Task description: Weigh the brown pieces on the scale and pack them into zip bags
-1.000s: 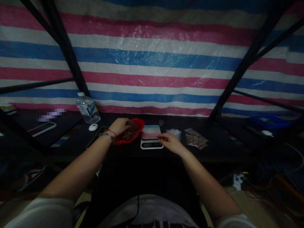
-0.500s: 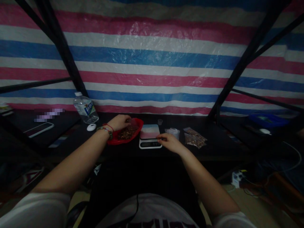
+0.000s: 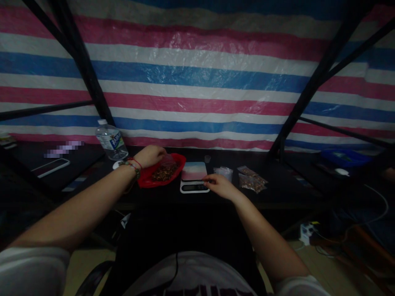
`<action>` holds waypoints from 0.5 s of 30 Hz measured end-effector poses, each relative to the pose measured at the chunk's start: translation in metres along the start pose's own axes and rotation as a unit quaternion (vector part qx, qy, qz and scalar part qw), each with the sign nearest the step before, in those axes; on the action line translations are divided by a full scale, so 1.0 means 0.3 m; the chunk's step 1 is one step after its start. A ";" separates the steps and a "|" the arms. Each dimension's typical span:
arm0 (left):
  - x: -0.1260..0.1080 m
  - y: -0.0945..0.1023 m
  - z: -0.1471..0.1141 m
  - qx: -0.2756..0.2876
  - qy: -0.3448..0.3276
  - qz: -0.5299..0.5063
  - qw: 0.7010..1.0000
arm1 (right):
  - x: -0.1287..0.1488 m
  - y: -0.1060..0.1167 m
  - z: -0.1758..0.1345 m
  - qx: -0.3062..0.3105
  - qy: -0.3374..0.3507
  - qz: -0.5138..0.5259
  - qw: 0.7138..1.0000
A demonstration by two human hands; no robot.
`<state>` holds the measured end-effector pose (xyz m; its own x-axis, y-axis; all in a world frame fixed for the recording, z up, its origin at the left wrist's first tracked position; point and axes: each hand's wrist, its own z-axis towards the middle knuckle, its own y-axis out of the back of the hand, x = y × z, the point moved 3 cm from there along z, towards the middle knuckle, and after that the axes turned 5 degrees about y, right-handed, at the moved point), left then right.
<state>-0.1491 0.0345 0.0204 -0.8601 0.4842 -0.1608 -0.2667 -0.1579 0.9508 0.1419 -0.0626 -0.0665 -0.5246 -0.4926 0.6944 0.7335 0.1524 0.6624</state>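
Note:
My left hand (image 3: 151, 155) is over the far left side of a red plastic tray (image 3: 145, 180) holding small brown dried pieces (image 3: 165, 171). Its fingers are closed on a small clear plastic thing (image 3: 168, 158), a cup or bag; I cannot tell which. My right hand (image 3: 218, 184) rests at the right edge of a white digital scale (image 3: 195, 188), thumb and forefinger slightly apart, with nothing visible between them. The scale's platform (image 3: 194, 170) carries nothing and reflects the striped sheet. The digits on its display are too dark to read.
Behind the scale stands a small clear cup (image 3: 207, 158). Empty-looking clear bags (image 3: 224, 172) and filled bags (image 3: 252, 181) lie right. A water bottle (image 3: 111, 140) and white earbud case (image 3: 118, 164) are left. Dark frame bars (image 3: 89, 82) flank the striped sheet (image 3: 197, 78).
My left hand has shifted slightly left and back from the middle of the tray, with the clear plastic thing still in its fingers. My right hand stays beside the scale.

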 end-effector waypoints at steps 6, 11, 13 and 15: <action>-0.031 0.033 -0.110 -0.184 0.083 -0.090 0.975 | -0.001 -0.015 0.000 -0.033 -0.027 0.018 0.999; -0.153 -0.092 -0.177 -0.149 0.154 -0.346 0.913 | -0.002 -0.072 0.008 -0.071 -0.065 0.137 0.986; -0.199 -0.145 -0.185 -0.129 0.150 -0.404 0.893 | 0.005 -0.095 0.010 -0.070 -0.077 0.189 0.976; -0.223 -0.188 -0.186 -0.127 0.160 -0.452 0.868 | 0.013 -0.113 0.010 -0.066 -0.103 0.256 0.959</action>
<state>-0.1008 -0.0369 -0.0372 -0.3161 0.2519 -0.9147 -0.9479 -0.0435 0.3156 0.1136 -0.0672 -0.0854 -0.1456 -0.1994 0.9690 0.9588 0.2129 0.1879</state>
